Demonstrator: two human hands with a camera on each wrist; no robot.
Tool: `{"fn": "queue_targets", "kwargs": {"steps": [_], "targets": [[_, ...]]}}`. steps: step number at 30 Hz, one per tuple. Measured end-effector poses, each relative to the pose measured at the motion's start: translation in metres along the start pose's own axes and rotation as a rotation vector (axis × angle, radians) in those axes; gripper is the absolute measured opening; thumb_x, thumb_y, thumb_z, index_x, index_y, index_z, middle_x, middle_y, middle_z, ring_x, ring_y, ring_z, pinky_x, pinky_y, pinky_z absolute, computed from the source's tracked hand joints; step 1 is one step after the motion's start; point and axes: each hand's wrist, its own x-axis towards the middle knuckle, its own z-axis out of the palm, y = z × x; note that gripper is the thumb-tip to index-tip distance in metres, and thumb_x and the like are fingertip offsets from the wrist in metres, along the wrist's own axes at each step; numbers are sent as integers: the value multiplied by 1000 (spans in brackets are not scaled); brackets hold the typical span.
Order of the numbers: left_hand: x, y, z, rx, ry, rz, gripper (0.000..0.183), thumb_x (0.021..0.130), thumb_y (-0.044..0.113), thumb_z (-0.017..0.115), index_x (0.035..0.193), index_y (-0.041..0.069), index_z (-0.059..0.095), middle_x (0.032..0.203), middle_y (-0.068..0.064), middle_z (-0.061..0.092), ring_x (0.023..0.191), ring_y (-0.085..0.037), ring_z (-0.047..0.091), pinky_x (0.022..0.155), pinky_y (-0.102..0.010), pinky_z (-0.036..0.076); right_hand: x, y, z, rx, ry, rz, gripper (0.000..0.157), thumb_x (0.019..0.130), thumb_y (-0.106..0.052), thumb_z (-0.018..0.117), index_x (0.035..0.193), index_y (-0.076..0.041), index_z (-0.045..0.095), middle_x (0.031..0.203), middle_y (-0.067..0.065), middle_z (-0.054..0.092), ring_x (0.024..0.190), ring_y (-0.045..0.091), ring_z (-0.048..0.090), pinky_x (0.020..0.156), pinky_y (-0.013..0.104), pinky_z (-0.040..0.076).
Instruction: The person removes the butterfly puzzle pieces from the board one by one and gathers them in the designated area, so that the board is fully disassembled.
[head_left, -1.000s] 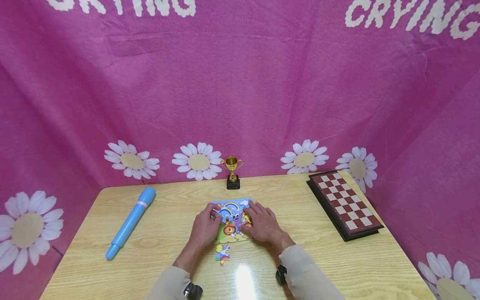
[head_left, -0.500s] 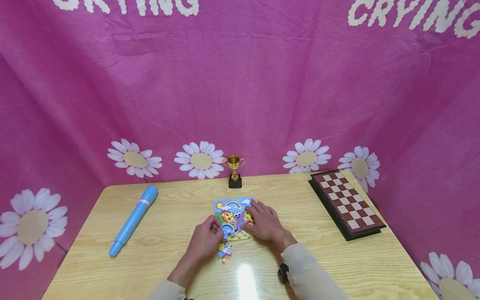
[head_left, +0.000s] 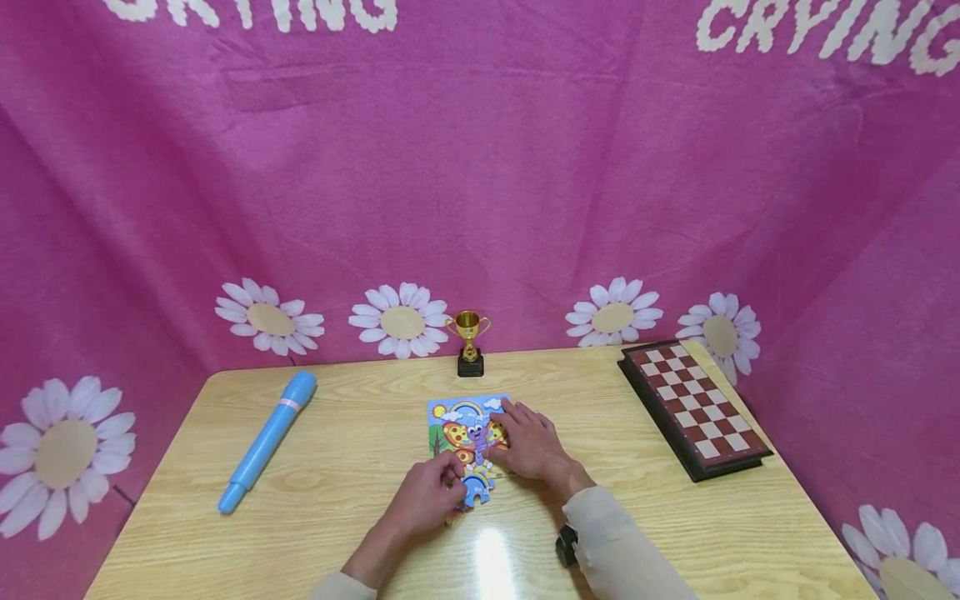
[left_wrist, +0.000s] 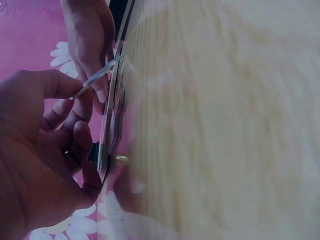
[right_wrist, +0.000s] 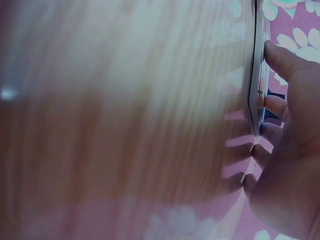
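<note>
A colourful jigsaw puzzle (head_left: 452,414) with a purple butterfly lies flat on the table (head_left: 360,417). My left hand (head_left: 432,493) is at its near edge and pinches a blue puzzle piece (head_left: 477,490) with a rainbow on it. In the left wrist view that piece (left_wrist: 97,75) is seen edge-on and tilted, between thumb and finger. Under the left hand another loose piece is mostly hidden; only a bit of it shows. My right hand (head_left: 531,443) rests on the puzzle's right side with fingers spread, its thumb (right_wrist: 285,59) and fingertips touching the puzzle and tabletop.
A small gold trophy cup (head_left: 469,342) on a black base stands behind the puzzle. To the left lies a long blue tube (head_left: 266,442) with a pink band. A folded chessboard case (head_left: 693,408) is at the right. Pink cloth (head_left: 480,183) with daisies hangs around the table.
My left hand has drawn the rainbow piece from the puzzle's upper left down to its near edge, now over the loose piece. The right hand has stayed in place on the puzzle.
</note>
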Motion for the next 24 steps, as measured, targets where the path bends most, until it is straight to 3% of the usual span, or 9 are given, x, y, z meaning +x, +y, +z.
{"fn": "queue_targets", "kwargs": {"steps": [4,9,17,24], "targets": [[2,2,4,20,-22,23,9,79,8,60,85,15,58,68,9,60,51,-2,55,50,-22,45,0,1,0,4,8,-1,63,89,-49,61,142,-17,47,159,9,29,146,34,26,113,57,21],[3,4,8,217,4,67,9,77,15,63,83,21,60,67,16,59,59,2,50,62,-20,40,0,1,1,1,15,-4,64,88,-48,62,142,-17,47,158,11,30,145,35,27,112,57,23],[3,9,12,417,66,100,9,76,18,64,81,25,63,67,19,60,72,-5,54,70,-34,35,1,0,1,-6,6,10,64,89,-51,60,143,-19,46,159,8,28,146,33,26,114,55,22],[2,10,11,429,102,83,11,77,15,64,80,26,64,69,19,60,75,-7,60,72,-38,38,0,1,-1,2,0,12,64,89,-51,60,143,-19,45,159,8,27,147,33,25,114,55,21]]}}
